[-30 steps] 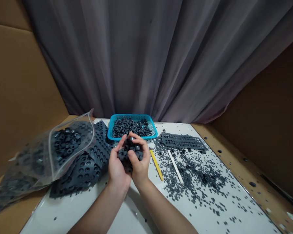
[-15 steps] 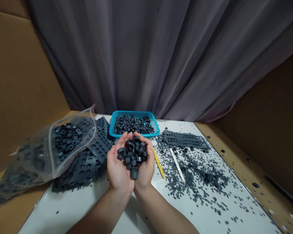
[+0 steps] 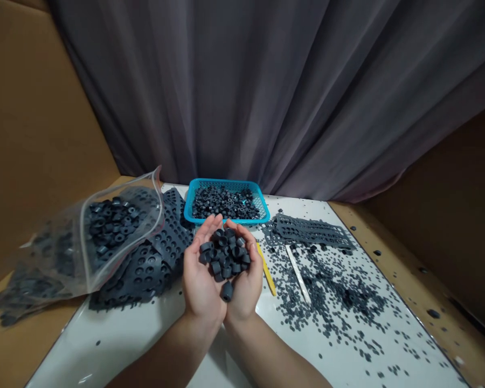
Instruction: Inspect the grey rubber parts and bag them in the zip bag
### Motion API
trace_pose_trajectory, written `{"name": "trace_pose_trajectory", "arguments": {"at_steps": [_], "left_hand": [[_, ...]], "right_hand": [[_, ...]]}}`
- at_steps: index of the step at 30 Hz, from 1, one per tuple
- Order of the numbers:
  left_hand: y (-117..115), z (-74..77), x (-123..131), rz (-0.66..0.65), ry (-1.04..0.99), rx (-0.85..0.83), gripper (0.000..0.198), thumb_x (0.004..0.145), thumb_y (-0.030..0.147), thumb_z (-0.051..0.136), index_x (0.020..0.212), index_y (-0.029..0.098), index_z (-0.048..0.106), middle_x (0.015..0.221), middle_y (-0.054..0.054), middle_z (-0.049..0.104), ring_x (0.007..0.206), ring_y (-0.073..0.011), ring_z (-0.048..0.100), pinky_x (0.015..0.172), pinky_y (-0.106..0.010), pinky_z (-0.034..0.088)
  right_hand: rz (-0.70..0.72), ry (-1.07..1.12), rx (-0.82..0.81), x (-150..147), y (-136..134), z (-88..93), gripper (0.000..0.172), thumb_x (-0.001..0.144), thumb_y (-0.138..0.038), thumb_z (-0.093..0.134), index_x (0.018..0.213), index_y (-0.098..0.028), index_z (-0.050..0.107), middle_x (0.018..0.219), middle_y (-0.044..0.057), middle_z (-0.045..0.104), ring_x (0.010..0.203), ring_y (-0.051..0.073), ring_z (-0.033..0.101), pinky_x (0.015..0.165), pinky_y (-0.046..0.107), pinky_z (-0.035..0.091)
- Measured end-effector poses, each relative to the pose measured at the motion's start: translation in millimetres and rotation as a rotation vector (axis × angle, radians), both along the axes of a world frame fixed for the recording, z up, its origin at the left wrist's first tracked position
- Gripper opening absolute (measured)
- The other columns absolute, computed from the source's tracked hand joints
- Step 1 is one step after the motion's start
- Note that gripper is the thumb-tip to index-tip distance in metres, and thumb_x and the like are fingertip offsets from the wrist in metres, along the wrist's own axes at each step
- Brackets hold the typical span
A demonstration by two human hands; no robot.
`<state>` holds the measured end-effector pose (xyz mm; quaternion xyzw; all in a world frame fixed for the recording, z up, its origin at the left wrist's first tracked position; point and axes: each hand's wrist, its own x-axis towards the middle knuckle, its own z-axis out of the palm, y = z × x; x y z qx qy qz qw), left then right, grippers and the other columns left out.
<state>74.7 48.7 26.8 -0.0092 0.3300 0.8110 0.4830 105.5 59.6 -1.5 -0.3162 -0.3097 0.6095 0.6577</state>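
Observation:
My left hand and my right hand are cupped side by side, palms up, with a heap of small black rubber rings in them. One ring lies apart from the heap, lower down where the palms meet. Just beyond my fingertips stands a blue plastic basket, holding many more black pieces. To the left lies a clear zip bag, its mouth open towards the basket, with similar rings inside.
Dark perforated rubber sheets lie between the bag and my hands. On the right are more punched strips, a yellow stick, a white stick and scattered small dark discs. Cardboard walls and a grey curtain surround the white table.
The camera view has shifted slightly, so the scene sits a little farther right. The heap in my hands has loosened a bit, and the lowest ring has tipped.

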Motion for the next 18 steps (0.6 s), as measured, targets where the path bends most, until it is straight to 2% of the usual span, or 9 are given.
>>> {"name": "trace_pose_trajectory", "arguments": {"at_steps": [5,10,14,18], "left_hand": [[-0.5,0.0,0.0,-0.004,0.027,-0.026,0.032,0.079,0.021,0.043,0.100,0.017,0.066,0.111,-0.007,0.064,0.108,-0.0197,0.056,0.085,-0.027,0.048],[-0.1,-6.3,-1.3,-0.041,0.083,-0.042,0.031,0.072,0.015,0.048,0.097,0.017,0.066,0.104,-0.007,0.066,0.103,-0.0208,0.059,0.083,-0.029,0.049],[-0.2,-8.6,-0.5,-0.044,0.150,-0.061,0.023,0.070,0.017,0.056,0.091,0.019,0.067,0.094,-0.003,0.068,0.097,-0.0199,0.061,0.084,-0.030,0.048],[-0.9,-3.9,1.7,-0.017,0.171,-0.102,0.015,0.072,0.022,0.061,0.085,0.019,0.067,0.087,-0.001,0.068,0.091,-0.0183,0.062,0.083,-0.030,0.048]], "right_hand": [[-0.007,-0.001,0.005,-0.3,-2.1,3.8,0.031,0.085,-0.036,0.032,0.094,-0.022,0.058,0.106,0.005,0.062,0.104,0.019,0.058,0.095,0.042,0.043],[-0.033,-0.005,0.067,1.2,-4.5,6.6,0.030,0.084,-0.034,0.035,0.094,-0.022,0.061,0.105,0.005,0.063,0.102,0.018,0.058,0.091,0.038,0.045],[-0.055,0.012,0.097,1.1,-7.2,7.8,0.031,0.085,-0.033,0.034,0.095,-0.020,0.060,0.105,0.004,0.063,0.103,0.018,0.056,0.092,0.038,0.044],[-0.038,0.055,0.115,1.0,-9.5,9.3,0.031,0.087,-0.032,0.033,0.098,-0.020,0.060,0.108,0.003,0.062,0.105,0.017,0.055,0.093,0.037,0.041]]}}
